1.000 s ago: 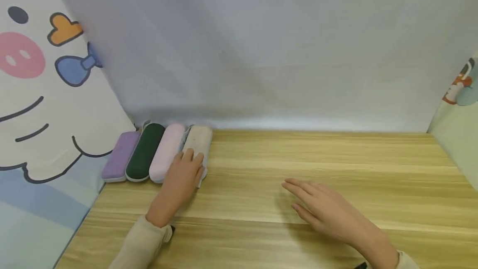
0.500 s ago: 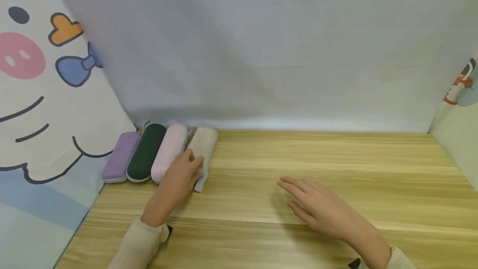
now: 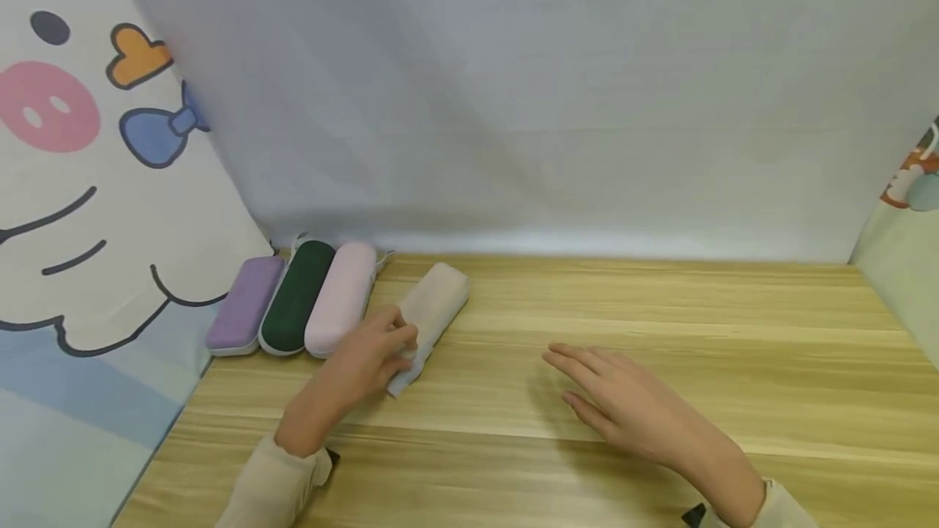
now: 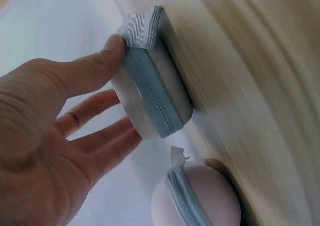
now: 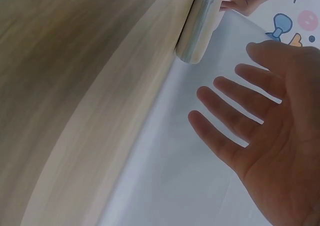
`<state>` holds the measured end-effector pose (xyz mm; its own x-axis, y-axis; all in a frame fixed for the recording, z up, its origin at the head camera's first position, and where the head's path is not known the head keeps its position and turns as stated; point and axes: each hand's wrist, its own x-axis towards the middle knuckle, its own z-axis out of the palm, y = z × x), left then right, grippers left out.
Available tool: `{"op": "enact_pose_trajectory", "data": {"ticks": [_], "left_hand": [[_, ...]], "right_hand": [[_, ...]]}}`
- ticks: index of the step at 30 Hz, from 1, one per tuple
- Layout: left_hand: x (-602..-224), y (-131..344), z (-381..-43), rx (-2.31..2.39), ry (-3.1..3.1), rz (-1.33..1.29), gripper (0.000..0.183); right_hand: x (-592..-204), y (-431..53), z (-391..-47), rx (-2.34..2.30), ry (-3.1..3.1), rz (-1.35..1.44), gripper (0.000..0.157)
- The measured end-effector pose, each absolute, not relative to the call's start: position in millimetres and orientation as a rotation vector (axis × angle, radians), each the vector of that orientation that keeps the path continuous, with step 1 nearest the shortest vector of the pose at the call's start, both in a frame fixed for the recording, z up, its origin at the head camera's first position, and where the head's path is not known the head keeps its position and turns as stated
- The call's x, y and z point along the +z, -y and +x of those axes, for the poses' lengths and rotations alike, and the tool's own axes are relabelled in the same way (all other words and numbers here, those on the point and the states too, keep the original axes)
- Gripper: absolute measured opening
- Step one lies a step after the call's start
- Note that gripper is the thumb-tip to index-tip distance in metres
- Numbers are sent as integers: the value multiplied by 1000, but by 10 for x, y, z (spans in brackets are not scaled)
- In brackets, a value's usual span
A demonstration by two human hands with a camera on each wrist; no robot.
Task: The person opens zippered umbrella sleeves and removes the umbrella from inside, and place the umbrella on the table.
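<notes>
A long beige zip case (image 3: pixel 438 297) lies slanted on the table in the head view. My left hand (image 3: pixel 359 361) grips its near end; in the left wrist view the thumb is by the grey fabric tab (image 4: pixel 139 30) and the fingers are at the opposite side. Left of it a pink zip case (image 3: pixel 341 296), a dark green zip case (image 3: pixel 298 296) and a purple zip case (image 3: pixel 245 302) stand in a row. My right hand (image 3: pixel 634 406) hovers over the table with its fingers straight and nothing in it, apart from the cases.
The wood-grain table (image 3: pixel 660 300) ends at a pale backdrop (image 3: pixel 550 104). On the left rises a panel with cartoon figures (image 3: pixel 88 210), close beside the purple case. Another printed panel (image 3: pixel 905 267) borders the right side.
My left hand has pulled the beige case away from the pink one, to the right and nearer, turning it askew. The right hand has shifted slightly left.
</notes>
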<state>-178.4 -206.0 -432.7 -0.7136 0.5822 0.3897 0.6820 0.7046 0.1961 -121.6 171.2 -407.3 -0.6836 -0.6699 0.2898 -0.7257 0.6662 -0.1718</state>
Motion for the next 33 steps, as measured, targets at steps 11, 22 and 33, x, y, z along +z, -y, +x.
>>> {"op": "enact_pose_trajectory", "data": {"ticks": [11,22,33], "left_hand": [[-4318,1957,-1714,-650,2577,-1238,32],[-4267,1754,-1628,-657,2600,-1390,33],[-4290,1566,-1590,-812,2571,-1551,35]], "right_hand": [[-4085,-1688,-1260,378,2643,1164,56],[-4108,-1667,-1313,389,2613,1192,61],[-4169,-1645,-1357,393,2647,1187,63]]}}
